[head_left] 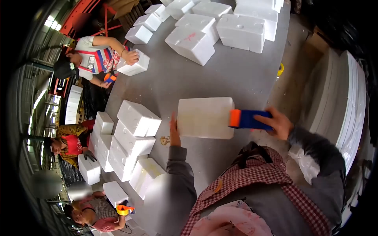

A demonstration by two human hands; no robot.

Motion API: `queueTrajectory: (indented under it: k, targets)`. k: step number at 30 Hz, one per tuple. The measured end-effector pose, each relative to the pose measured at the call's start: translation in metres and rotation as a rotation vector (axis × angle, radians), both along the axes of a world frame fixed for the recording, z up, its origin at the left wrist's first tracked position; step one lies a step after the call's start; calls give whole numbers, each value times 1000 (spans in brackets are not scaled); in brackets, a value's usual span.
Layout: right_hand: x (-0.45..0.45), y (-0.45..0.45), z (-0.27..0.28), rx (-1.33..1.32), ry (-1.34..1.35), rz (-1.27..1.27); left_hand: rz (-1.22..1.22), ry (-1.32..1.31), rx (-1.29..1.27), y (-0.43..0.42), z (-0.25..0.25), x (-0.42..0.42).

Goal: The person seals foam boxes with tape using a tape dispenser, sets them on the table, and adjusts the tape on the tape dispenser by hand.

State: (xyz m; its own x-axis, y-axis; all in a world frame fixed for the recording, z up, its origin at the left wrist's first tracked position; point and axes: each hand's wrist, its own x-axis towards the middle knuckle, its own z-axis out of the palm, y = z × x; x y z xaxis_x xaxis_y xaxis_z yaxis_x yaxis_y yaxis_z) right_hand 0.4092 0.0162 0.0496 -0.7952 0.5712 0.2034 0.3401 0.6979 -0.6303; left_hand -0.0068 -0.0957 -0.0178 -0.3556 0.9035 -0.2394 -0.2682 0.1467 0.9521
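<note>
A white foam box [205, 118] lies on the grey table [220, 161] in front of me. A faint yellowish strip runs across its upper face. Against its left end my left hand [174, 133] rests flat, fingers stretched out. My right hand [280, 125] is closed around a tape dispenser [254, 119] with a blue body and an orange front. The orange front touches or nearly touches the box's right end; I cannot tell which. Whatever tape is inside the dispenser does not show clearly.
Stacked foam boxes [132, 135] stand left, with more boxes [240, 29] at the far end. Three people work along the opposite side, one with a hand on a box [136, 65]. Yellow tape [280, 70] sits by the table edge. Tall white sheets [342, 102] stand at right.
</note>
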Motion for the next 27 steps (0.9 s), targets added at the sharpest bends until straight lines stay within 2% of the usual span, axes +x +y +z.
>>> queueTrajectory:
  k: [1, 3, 4, 6, 7, 8, 10, 11, 12, 13, 14, 16, 17, 18, 20, 22, 23, 24, 26, 27]
  targets:
    - [15, -4, -20, 13, 5, 3, 3, 5, 13, -9, -26, 2]
    - [17, -20, -75, 0, 136, -105, 286, -14, 276, -22, -70, 9]
    - [4, -27, -90, -23, 142, -124, 257, -1, 271, -17, -64, 16]
    - [-18, -28, -101, -43, 294, -297, 601, 222, 116, -2, -34, 35]
    - [-22, -25, -97, -136, 328, -328, 539, 225, 57, 7, -15, 30]
    - [-27, -19, -88, -230, 360, -355, 559, 329, 4, 25, 33, 56]
    - [-50, -2, -85, -316, 446, -461, 220, 739, 40, 48, 18, 14]
    - [-65, 13, -88, -493, 494, -490, 199, 741, 40, 65, 21, 6]
    - [-76, 28, -92, -664, 540, -507, 54, 1401, 88, 90, 25, 2]
    - [-79, 39, -93, -661, 542, -511, -111, 2057, 137, 109, 27, 3]
    - [-81, 45, -94, -650, 524, -550, -112, 2057, 136, 121, 32, 12]
    - [-88, 29, -109, -649, 515, -590, -205, 1657, -306, 133, 56, 28]
    - [-91, -7, -126, -647, 666, -593, -179, 1591, -335, 130, 57, 33]
    - [-93, -32, -134, -636, 816, -584, -160, 1588, -339, 127, 58, 40]
    - [-102, -69, -119, -707, 850, -608, -46, 1749, -499, 112, 56, 59]
    - [-116, -83, -110, -809, 888, -641, -42, 1714, -610, 77, 70, 88]
    - [-122, -60, -110, -761, 800, -669, -42, 1679, -677, 66, 73, 103]
    - [-125, -29, -112, -702, 718, -701, -41, 1793, -615, 47, 68, 115]
    - [-115, 23, -122, -872, 676, -546, -186, 1713, -689, 37, 101, 143]
    - [-112, 35, -124, -884, 671, -547, -193, 1711, -701, 38, 85, 133]
